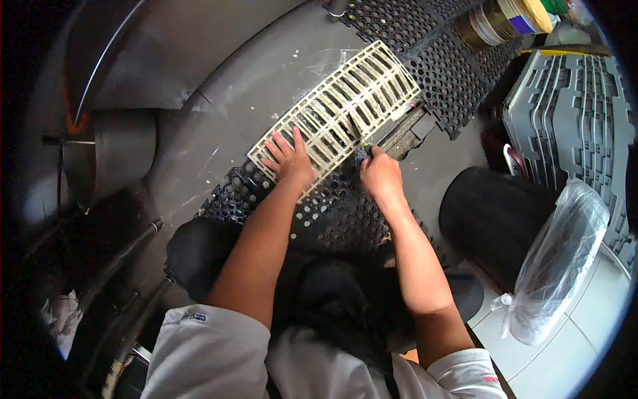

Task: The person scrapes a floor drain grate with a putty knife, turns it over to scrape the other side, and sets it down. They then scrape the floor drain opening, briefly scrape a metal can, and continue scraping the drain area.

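A cream slotted drain grate [345, 100] lies at a slant on the floor, with grime between its bars. My left hand [290, 161] is spread flat on its near left end, fingers apart. At the grate's near right edge, my right hand [381, 174] is closed around a small tool [366, 144] with a green part and what looks like a narrow dark blade pointing onto the bars. Most of the tool's handle is hidden in my fingers. Beside the grate, part of a dirty floor channel [403, 135] is uncovered.
Black perforated rubber mats [452, 80] lie beyond the grate and under me. To the right stand a black bin [495, 216], a clear plastic bag [561, 259] and stacked grey crates [571, 113]. A bucket [505, 23] is at the far right.
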The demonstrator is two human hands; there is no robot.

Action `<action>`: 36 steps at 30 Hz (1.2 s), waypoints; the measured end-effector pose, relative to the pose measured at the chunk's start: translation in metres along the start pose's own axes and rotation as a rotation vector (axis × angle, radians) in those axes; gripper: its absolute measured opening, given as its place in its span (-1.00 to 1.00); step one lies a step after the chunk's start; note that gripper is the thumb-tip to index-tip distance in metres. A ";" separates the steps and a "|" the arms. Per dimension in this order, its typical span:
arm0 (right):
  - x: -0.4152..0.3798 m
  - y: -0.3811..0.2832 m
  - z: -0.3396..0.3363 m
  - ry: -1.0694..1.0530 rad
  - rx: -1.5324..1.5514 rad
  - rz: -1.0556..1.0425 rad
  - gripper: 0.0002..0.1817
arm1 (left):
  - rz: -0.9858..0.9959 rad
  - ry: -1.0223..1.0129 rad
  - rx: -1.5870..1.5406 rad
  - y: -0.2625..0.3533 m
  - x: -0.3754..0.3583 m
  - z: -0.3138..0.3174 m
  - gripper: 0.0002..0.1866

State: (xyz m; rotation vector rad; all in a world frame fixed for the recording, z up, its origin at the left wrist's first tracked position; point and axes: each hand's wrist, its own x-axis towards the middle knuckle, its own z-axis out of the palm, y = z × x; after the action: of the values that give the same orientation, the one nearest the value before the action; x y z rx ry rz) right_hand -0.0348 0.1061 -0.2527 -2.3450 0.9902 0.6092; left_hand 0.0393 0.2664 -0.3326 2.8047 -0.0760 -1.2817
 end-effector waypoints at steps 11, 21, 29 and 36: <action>0.021 0.009 -0.072 0.032 -0.202 -0.092 -0.54 | -0.012 -0.054 0.005 0.003 -0.001 -0.005 0.40; 0.011 0.013 0.078 0.396 0.352 -0.069 -0.35 | -0.027 -0.032 0.016 0.007 -0.004 -0.005 0.43; 0.012 -0.022 0.122 0.487 0.582 0.042 -0.34 | -0.076 -0.009 0.058 0.011 0.005 0.004 0.52; 0.039 0.047 0.081 0.416 0.412 0.100 -0.34 | -0.071 -0.004 0.072 0.013 0.003 0.003 0.52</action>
State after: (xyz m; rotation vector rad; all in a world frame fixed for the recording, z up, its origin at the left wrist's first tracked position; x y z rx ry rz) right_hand -0.0613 0.1074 -0.3501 -2.0920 1.2791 -0.0621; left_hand 0.0386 0.2532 -0.3354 2.8904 -0.0233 -1.3259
